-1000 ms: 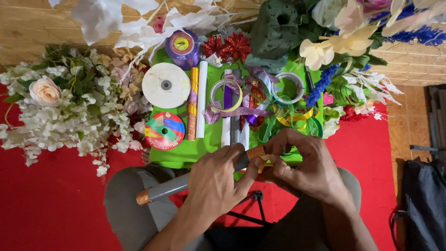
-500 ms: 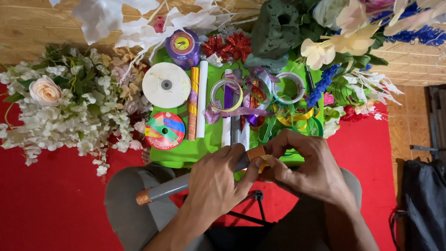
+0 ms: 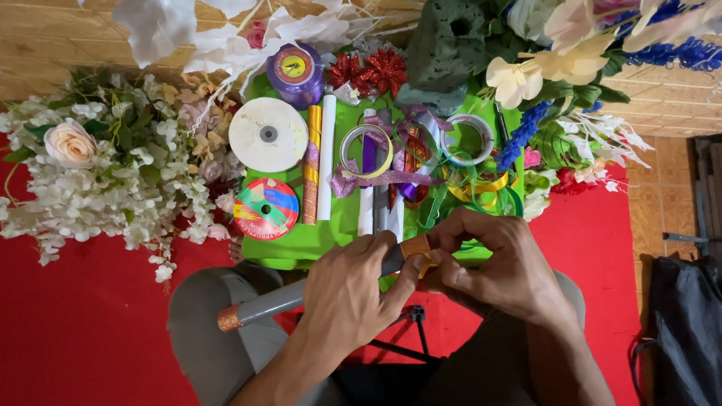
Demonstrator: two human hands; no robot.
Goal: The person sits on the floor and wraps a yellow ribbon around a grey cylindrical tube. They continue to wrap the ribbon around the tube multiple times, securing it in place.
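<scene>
My left hand (image 3: 352, 295) grips a grey tube (image 3: 272, 303) that slants down to the left over my lap; its lower end carries a band of orange glitter tape. My right hand (image 3: 492, 265) meets the left at the tube's upper end, fingers pinching a strip of orange glitter tape (image 3: 414, 246) wrapped around it. Both hands hover just in front of a green tray (image 3: 331, 237) holding ribbon rolls and tape.
On the tray lie a white ribbon spool (image 3: 268, 134), a multicoloured spool (image 3: 265, 208), a purple roll (image 3: 295, 72), upright sticks and loose ribbons. White artificial flowers (image 3: 98, 173) fill the left, more flowers and leaves the right. A dark bag (image 3: 681, 323) sits at far right on red cloth.
My fingers have shifted slightly around the tube's upper end; the tube and tray stay where they were.
</scene>
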